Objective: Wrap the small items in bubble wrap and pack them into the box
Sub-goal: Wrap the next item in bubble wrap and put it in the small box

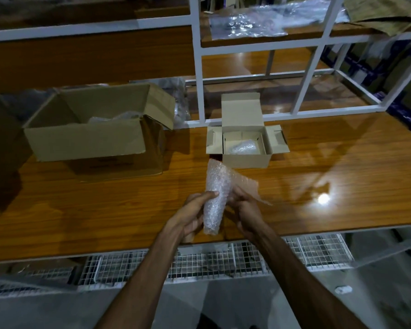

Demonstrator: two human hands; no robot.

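A roll of bubble wrap (pixel 217 198) stands nearly upright above the front of the wooden table (pixel 105 210). My left hand (pixel 195 216) grips its left side with the thumb across the front. My right hand (pixel 243 210) holds the loose flap that trails to the right. Whatever sits inside the roll is hidden. Just behind, a small open cardboard box (pixel 246 160) holds one bubble-wrapped bundle (pixel 243 147).
A large open carton (pixel 86 138) with plastic inside stands at the back left. White shelf posts (pixel 199 91) rise behind the small box. Plastic sheeting (pixel 247 24) lies on the upper shelf. Wire mesh baskets (pixel 223 260) hang under the table's front edge.
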